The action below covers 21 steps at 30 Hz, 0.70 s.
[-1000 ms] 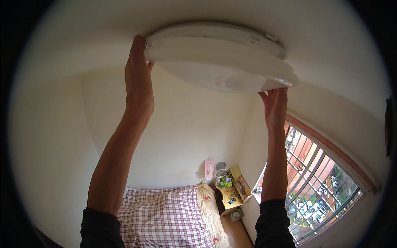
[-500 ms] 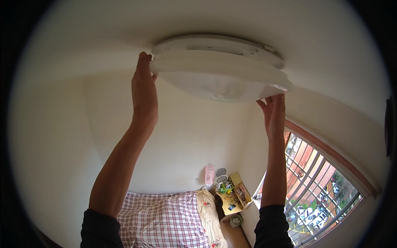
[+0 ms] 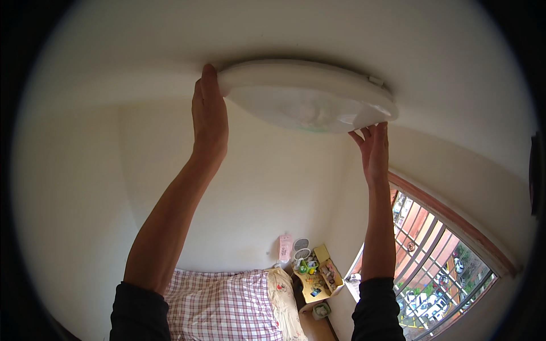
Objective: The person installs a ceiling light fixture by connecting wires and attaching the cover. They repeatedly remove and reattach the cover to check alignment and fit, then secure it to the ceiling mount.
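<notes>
A round, white, domed ceiling light cover (image 3: pixel 267 96) sits up against the ceiling (image 3: pixel 318 28), its rim closing over the lamp base, which is now almost wholly hidden. A small white tab (image 3: pixel 376 80) shows at the rim's far right. My left hand (image 3: pixel 210 116) grips the cover's left edge, fingers up along the rim. From below, my right hand (image 3: pixel 374 149) holds the right edge with its fingertips, the fingers a little apart. Both arms are stretched upward.
Below lies a bed with a checked cover (image 3: pixel 224 304). Beside it stand a small yellow desk (image 3: pixel 314 284) with clutter and a bin (image 3: pixel 321 310). A barred window (image 3: pixel 438 256) is at the right, and a dark object (image 3: pixel 536 173) at the right rim.
The cover has risen onto the lamp base, closing the gap that showed between them. Both hands moved up with it, the left also shifting slightly right.
</notes>
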Available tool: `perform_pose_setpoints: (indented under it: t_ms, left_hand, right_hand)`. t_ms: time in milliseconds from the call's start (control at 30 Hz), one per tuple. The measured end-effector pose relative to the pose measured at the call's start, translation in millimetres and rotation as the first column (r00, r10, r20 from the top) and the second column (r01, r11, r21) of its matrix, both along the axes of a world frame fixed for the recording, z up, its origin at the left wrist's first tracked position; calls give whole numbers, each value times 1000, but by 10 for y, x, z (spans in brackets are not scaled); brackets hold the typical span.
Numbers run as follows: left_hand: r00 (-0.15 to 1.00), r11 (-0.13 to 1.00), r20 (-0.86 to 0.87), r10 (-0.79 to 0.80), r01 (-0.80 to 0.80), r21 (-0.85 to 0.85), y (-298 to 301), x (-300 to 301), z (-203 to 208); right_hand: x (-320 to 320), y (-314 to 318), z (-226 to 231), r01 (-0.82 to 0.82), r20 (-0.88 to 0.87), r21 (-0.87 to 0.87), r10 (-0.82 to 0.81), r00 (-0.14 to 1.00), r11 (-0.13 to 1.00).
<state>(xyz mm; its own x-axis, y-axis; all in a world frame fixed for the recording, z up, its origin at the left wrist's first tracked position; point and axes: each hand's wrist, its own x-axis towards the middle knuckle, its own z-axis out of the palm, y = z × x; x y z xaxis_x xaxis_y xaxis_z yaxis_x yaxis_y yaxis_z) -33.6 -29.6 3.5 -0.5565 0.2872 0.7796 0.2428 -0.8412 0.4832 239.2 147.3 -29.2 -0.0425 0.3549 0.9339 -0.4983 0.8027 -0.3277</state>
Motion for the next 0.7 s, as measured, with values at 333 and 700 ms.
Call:
perform_pose_setpoints:
  t_ms: [333, 700]
  left_hand:
    - [987, 997, -153, 50, -41, 61, 100, -128, -151]
    - [938, 971, -254, -235, 240, -9, 280, -431, -201]
  right_hand:
    - [42, 164, 107, 106, 28, 61, -108, 994, 993]
    - [10, 104, 73, -85, -120, -57, 78, 990, 995]
